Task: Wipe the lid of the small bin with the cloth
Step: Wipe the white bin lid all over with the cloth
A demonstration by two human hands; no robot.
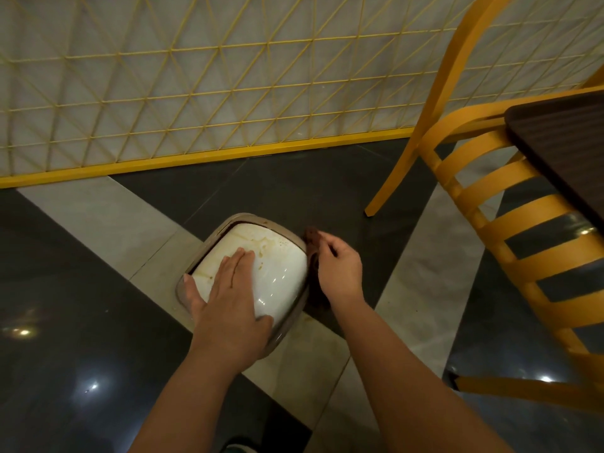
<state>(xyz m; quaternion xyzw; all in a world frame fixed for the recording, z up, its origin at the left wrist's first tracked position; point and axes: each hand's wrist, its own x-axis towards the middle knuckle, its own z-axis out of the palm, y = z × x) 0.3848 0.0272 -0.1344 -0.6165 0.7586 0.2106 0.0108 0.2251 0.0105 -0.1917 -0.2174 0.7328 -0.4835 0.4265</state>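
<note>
1. Left hand (225,289): fingers straight and together, palm flat on the lid (277,276), thumb hooked over the near edge at about 5 o'clock. Pressing, not gripping; it looks to be steadying the lid.
2. Right hand (338,268): fingers curled, pinching the cloth (312,238) at the lid's 3 o'clock edge. Dark brown cloth, bunched; most of it hangs below the hand beside the bin and is hard to make out.
3. Lid: white, glossy, domed, seated in the bin (287,333) with its tan rim showing all round. Brown stains and drip marks at 12 o'clock and across the far half; the near half looks cleaner, with glare spots.
4. Bin stands on the floor (294,191), low in the view's centre, straight below the person.
5. Step, as I judge it: wipe is at the rim, cloth off the lid top or just touching its right edge. The stained far part is not yet done.
6. Next move calls for: bring the cloth up over the dome toward 12 o'clock and press on the stains, keeping the left hand down so the lid doesn't swing or tip.
7. Floor: polished dark tiles crossed by pale bands, with light reflections.
8. Room: yellow mesh panel (196,93) at 12 o'clock, yellow chair (490,197) at 3 o'clock, dark table (562,142) at 2 o'clock.
</note>
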